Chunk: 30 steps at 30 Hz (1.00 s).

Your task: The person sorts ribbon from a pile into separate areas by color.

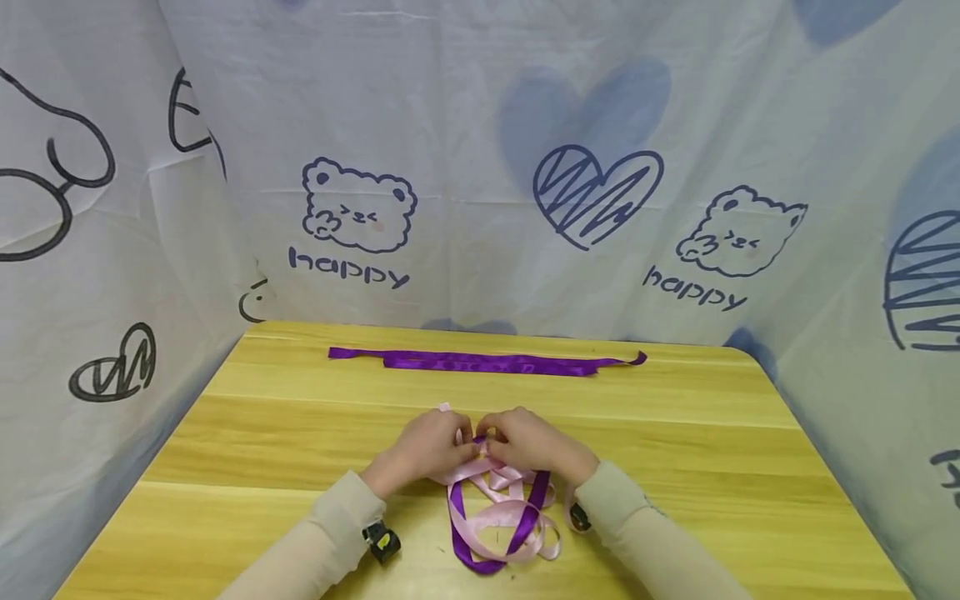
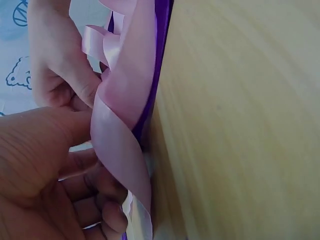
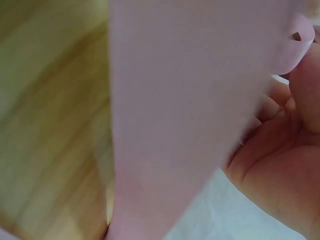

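My left hand (image 1: 435,440) and right hand (image 1: 531,442) meet fingertip to fingertip over the middle of the table. Between them they pinch a pink satin ribbon (image 1: 489,521) at the top of a loose tangle. A purple ribbon (image 1: 461,542) loops through the same tangle and shows again beneath the fingertips. In the left wrist view, the pink ribbon (image 2: 117,137) twists past my left thumb, with the right hand (image 2: 57,50) gripping just beyond. Broad and blurred, a pink strip (image 3: 185,110) covers much of the right wrist view and hides part of the hand behind it.
A folded length of purple ribbon (image 1: 487,363) lies across the back of the wooden table (image 1: 300,433). White printed cloth (image 1: 465,167) hangs behind and along both sides. Dark wrist cameras sit below each cuff, the left camera (image 1: 382,542) more visible.
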Available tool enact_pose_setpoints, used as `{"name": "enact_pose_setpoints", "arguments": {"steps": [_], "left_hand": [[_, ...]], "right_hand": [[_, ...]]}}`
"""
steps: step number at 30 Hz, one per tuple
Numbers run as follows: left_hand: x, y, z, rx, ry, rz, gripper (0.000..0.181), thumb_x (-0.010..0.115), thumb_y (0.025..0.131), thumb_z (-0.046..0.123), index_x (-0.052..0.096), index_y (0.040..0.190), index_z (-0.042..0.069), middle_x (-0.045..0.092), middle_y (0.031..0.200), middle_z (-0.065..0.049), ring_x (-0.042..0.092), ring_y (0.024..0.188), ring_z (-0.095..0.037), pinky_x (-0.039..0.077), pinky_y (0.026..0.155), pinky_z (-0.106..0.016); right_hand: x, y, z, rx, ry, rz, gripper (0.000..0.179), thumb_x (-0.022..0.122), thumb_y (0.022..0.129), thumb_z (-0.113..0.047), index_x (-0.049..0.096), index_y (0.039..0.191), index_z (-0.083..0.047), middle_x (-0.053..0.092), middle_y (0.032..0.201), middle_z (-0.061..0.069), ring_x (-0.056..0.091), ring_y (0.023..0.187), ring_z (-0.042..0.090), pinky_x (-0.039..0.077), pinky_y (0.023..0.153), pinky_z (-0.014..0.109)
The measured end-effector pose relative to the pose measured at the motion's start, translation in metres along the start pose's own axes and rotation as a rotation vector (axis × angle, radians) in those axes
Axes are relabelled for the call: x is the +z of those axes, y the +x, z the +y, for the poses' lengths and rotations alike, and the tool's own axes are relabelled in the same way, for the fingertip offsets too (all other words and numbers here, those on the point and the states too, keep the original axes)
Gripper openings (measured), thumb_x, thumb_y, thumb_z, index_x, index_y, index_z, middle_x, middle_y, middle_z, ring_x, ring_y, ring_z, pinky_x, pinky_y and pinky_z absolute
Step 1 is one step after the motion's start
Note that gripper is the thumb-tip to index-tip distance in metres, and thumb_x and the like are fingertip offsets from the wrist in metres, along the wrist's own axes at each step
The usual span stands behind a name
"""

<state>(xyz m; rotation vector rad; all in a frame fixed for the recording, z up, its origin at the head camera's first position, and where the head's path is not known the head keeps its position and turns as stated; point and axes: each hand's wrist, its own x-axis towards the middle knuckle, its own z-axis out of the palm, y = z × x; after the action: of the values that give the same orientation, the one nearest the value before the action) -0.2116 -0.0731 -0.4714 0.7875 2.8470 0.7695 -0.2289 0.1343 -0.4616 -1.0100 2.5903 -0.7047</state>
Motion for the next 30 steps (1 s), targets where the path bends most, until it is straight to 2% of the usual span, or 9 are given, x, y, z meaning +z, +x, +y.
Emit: {"name": "enact_pose_setpoints", "arguments": {"steps": [5,10,15,18,20,23,26,28,30], "left_hand": [[-0.002,-0.001,0.003,-0.045,-0.004,-0.051,0.016,0.082,0.090,0.022,0.069,0.088,0.012,0.063,0.074,0.002,0.053,0.067,-0.016,0.044,0.060,-0.033],[-0.001,-0.001,0.004,-0.040,-0.014,-0.045,0.014,0.081,0.091,0.022,0.070,0.088,0.012,0.064,0.074,0.002,0.054,0.066,-0.014,0.045,0.059,-0.032],[0.000,0.001,0.002,-0.061,-0.066,-0.024,0.023,0.067,0.102,0.030,0.074,0.100,0.008,0.072,0.081,-0.003,0.060,0.070,-0.015,0.053,0.066,-0.038],[0.002,0.002,0.000,-0.048,-0.125,-0.028,0.028,0.058,0.107,0.027,0.074,0.098,0.006,0.069,0.076,-0.003,0.057,0.066,-0.013,0.052,0.065,-0.035],[0.002,0.004,-0.002,-0.025,-0.178,-0.017,0.027,0.057,0.106,0.022,0.074,0.094,0.006,0.064,0.071,0.000,0.053,0.062,-0.011,0.048,0.061,-0.030],[0.001,0.005,-0.003,-0.002,-0.226,0.021,0.021,0.060,0.102,0.015,0.075,0.090,0.006,0.053,0.061,0.006,0.044,0.055,-0.006,0.038,0.052,-0.023],[-0.001,0.006,-0.003,0.000,-0.230,0.062,0.017,0.064,0.099,0.014,0.078,0.092,0.007,0.048,0.058,0.010,0.040,0.049,-0.003,0.030,0.046,-0.021],[-0.002,0.007,-0.001,-0.001,-0.216,0.072,0.017,0.064,0.099,0.014,0.079,0.093,0.008,0.050,0.058,0.010,0.038,0.049,-0.003,0.029,0.046,-0.020],[-0.003,0.008,0.000,0.006,-0.198,0.083,0.019,0.063,0.100,0.015,0.079,0.093,0.009,0.053,0.060,0.008,0.040,0.051,-0.004,0.032,0.048,-0.021]], "right_hand": [[0.001,0.002,0.000,0.006,-0.022,-0.001,0.011,0.069,0.097,-0.009,0.072,0.108,-0.007,0.062,0.073,-0.005,0.050,0.061,0.005,0.044,0.058,0.023],[0.001,0.003,0.001,-0.008,-0.018,0.036,0.003,0.071,0.095,-0.011,0.070,0.097,-0.008,0.062,0.072,-0.006,0.051,0.063,0.004,0.045,0.059,0.022],[-0.005,0.001,0.002,-0.010,-0.003,0.106,0.004,0.071,0.095,-0.011,0.068,0.095,-0.012,0.062,0.072,-0.005,0.051,0.062,0.004,0.046,0.058,0.022],[-0.010,-0.001,0.003,-0.002,0.007,0.146,0.004,0.070,0.096,-0.010,0.067,0.094,-0.012,0.063,0.073,-0.005,0.052,0.062,0.003,0.047,0.058,0.021],[-0.012,-0.001,0.004,0.002,0.019,0.156,0.004,0.069,0.096,-0.009,0.067,0.095,-0.011,0.064,0.073,-0.005,0.053,0.061,0.002,0.048,0.058,0.021],[-0.014,-0.002,0.005,0.002,0.049,0.143,0.011,0.069,0.094,-0.006,0.068,0.104,-0.009,0.065,0.073,-0.004,0.055,0.060,0.001,0.050,0.057,0.021],[-0.015,-0.003,0.006,0.008,0.072,0.109,0.032,0.069,0.093,-0.007,0.066,0.125,-0.006,0.065,0.074,-0.006,0.055,0.059,0.002,0.049,0.056,0.022],[-0.016,-0.004,0.005,0.014,0.089,0.094,0.044,0.067,0.093,-0.010,0.062,0.136,-0.005,0.064,0.074,-0.006,0.054,0.058,0.003,0.047,0.054,0.023],[-0.017,-0.004,0.004,0.009,0.090,0.100,0.045,0.064,0.094,-0.013,0.063,0.138,-0.005,0.063,0.074,-0.005,0.051,0.057,0.003,0.045,0.054,0.022]]}}
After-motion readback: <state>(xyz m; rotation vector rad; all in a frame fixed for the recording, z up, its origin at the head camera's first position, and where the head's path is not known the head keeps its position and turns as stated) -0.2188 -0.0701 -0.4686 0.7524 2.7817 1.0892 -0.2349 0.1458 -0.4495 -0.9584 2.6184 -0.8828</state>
